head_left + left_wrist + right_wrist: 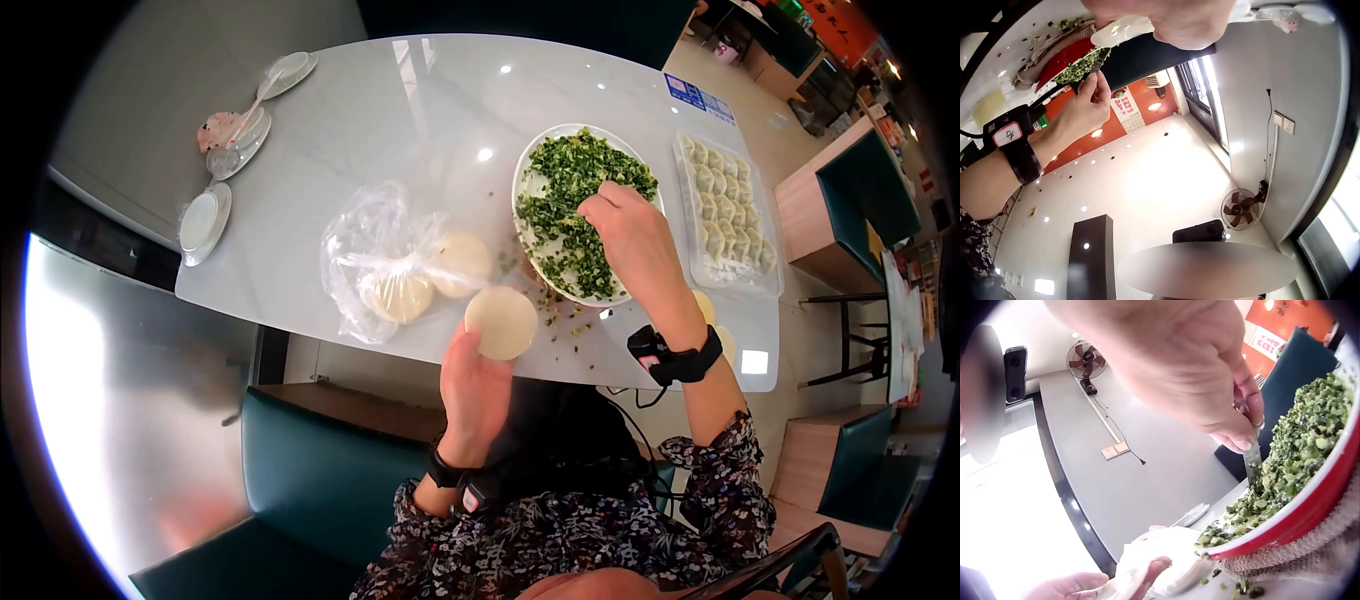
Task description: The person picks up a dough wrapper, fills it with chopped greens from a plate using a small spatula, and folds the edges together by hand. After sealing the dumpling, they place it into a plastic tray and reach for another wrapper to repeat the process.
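In the head view my left hand [474,390] holds a round pale wrapper [502,323] on its fingers, near the table's front edge. Over the plate of chopped green filling [580,215] is my right hand [636,240]. Its fingertips pinch a thin, flat utensil [1252,464], whose lower end touches the filling in the right wrist view. Left of the wrapper lies a clear plastic bag [365,265] with round pale wrappers in and beside it. A clear tray of folded dumplings [728,205] is right of the plate.
Small dishes [204,222] in plastic stand along the table's left edge. Green crumbs [575,328] are scattered at the near side of the plate. More pale wrappers [725,344] lie partly behind my right forearm. A folded cloth [1310,550] is under the plate.
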The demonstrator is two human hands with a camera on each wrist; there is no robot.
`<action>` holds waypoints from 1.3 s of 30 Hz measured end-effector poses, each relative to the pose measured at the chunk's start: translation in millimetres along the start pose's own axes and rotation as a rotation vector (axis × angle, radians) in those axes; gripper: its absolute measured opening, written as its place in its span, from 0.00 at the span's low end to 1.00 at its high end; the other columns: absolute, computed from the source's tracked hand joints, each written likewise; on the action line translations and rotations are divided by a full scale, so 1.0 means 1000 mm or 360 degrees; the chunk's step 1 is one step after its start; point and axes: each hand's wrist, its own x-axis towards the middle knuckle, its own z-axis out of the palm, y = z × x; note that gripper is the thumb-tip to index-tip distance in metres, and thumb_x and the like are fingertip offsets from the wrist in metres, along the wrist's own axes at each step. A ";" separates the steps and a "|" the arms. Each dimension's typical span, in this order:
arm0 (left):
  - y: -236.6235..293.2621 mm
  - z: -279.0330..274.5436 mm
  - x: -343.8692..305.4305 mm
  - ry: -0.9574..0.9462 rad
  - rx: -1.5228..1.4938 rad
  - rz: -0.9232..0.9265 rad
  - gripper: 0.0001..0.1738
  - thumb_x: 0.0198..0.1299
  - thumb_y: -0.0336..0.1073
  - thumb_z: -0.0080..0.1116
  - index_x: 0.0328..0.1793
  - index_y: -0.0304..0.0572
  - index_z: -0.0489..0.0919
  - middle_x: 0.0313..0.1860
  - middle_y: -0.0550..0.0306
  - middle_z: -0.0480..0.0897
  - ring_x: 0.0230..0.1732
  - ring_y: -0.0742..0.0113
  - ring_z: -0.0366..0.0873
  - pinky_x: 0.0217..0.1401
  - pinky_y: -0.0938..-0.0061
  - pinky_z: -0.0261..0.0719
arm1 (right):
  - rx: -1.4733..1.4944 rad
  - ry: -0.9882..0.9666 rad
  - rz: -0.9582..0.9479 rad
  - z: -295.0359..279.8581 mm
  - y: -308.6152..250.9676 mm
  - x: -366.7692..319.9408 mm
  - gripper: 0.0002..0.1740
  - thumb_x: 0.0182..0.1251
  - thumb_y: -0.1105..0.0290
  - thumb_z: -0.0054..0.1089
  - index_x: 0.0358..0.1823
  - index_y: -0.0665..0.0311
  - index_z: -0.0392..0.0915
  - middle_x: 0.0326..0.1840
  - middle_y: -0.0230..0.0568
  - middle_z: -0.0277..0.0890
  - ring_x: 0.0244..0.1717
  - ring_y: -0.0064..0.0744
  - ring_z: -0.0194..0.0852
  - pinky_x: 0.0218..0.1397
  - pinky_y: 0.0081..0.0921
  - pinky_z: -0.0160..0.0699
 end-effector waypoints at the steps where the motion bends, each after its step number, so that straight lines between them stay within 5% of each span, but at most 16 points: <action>1: 0.000 0.001 0.002 0.0003 -0.0002 -0.0005 0.31 0.77 0.38 0.44 0.82 0.29 0.63 0.80 0.40 0.70 0.80 0.52 0.70 0.83 0.58 0.68 | -0.0001 -0.0006 0.0003 -0.004 -0.003 -0.002 0.05 0.61 0.79 0.59 0.38 0.65 0.81 0.38 0.42 0.75 0.47 0.44 0.80 0.48 0.39 0.84; 12: -0.015 0.018 0.030 0.0078 0.0024 0.0196 0.27 0.78 0.31 0.39 0.80 0.27 0.65 0.78 0.45 0.72 0.79 0.55 0.69 0.83 0.59 0.67 | 0.0082 -0.0072 -0.0066 -0.033 -0.023 -0.061 0.15 0.56 0.83 0.61 0.45 0.66 0.82 0.41 0.38 0.75 0.46 0.41 0.79 0.44 0.36 0.84; 25: -0.028 0.044 0.047 0.0170 0.0003 0.0272 0.24 0.80 0.31 0.36 0.77 0.27 0.67 0.74 0.47 0.74 0.75 0.57 0.72 0.80 0.58 0.69 | 0.0068 0.0136 0.0005 -0.020 -0.015 -0.038 0.10 0.58 0.82 0.63 0.42 0.66 0.81 0.39 0.41 0.75 0.43 0.45 0.80 0.42 0.37 0.82; 30: -0.026 0.047 0.044 0.0208 0.0150 0.0106 0.25 0.81 0.35 0.39 0.79 0.33 0.67 0.74 0.52 0.75 0.72 0.61 0.74 0.74 0.63 0.73 | 0.0432 -0.0062 0.0176 -0.037 -0.018 -0.048 0.05 0.64 0.80 0.66 0.40 0.66 0.82 0.36 0.41 0.78 0.36 0.43 0.81 0.37 0.36 0.80; 36: -0.029 0.058 0.044 0.0061 0.0078 0.0162 0.27 0.79 0.32 0.35 0.82 0.36 0.62 0.76 0.52 0.71 0.77 0.61 0.69 0.80 0.63 0.68 | 0.0849 -0.0052 0.0491 -0.031 -0.019 -0.056 0.03 0.69 0.78 0.66 0.42 0.67 0.84 0.33 0.43 0.79 0.27 0.42 0.80 0.33 0.32 0.78; 39: -0.034 0.057 0.045 0.0106 0.0010 0.0159 0.27 0.80 0.31 0.34 0.82 0.36 0.63 0.76 0.53 0.72 0.76 0.62 0.70 0.79 0.63 0.69 | 0.0793 0.0015 0.0381 -0.031 -0.032 -0.065 0.07 0.65 0.80 0.66 0.44 0.66 0.84 0.34 0.41 0.78 0.30 0.40 0.80 0.33 0.32 0.79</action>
